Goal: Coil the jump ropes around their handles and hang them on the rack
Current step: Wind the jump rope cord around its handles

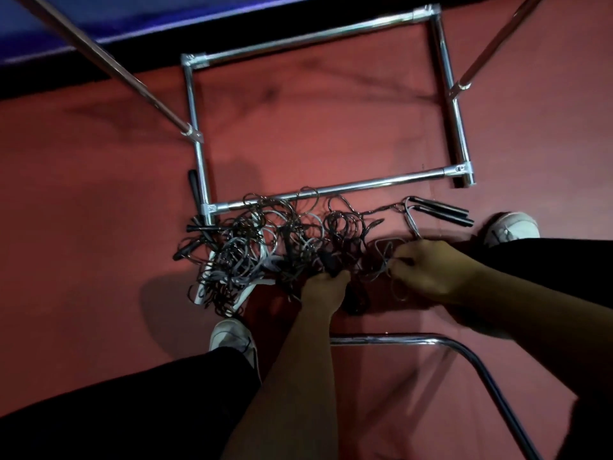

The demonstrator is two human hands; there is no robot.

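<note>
I have the left hand curled round what looks like a black handle, fingers closed on it at the near edge of the heap. The right hand, at three o'clock from it, pinches a thin cord between thumb and fingertips. I read the split this way: one hand anchors the handle so the other can tease its cord free and later wind it on. I cannot tell whether that cord belongs to the handle I hold.

At ten o'clock from the left hand lies the tangle of jump ropes, many loops piled on the red floor and partly over the rack's near bar, so no single rope lifts out cleanly. At twelve o'clock from the right hand a pair of handles lies side by side, its cord trailing back toward my fingers.

Beyond, at twelve o'clock, stands the chrome rack base, with nothing hung on what shows of it. My white shoes bracket the heap, and a chair tube runs at six o'clock. By my judgement the task is at its start, at the untangling.
</note>
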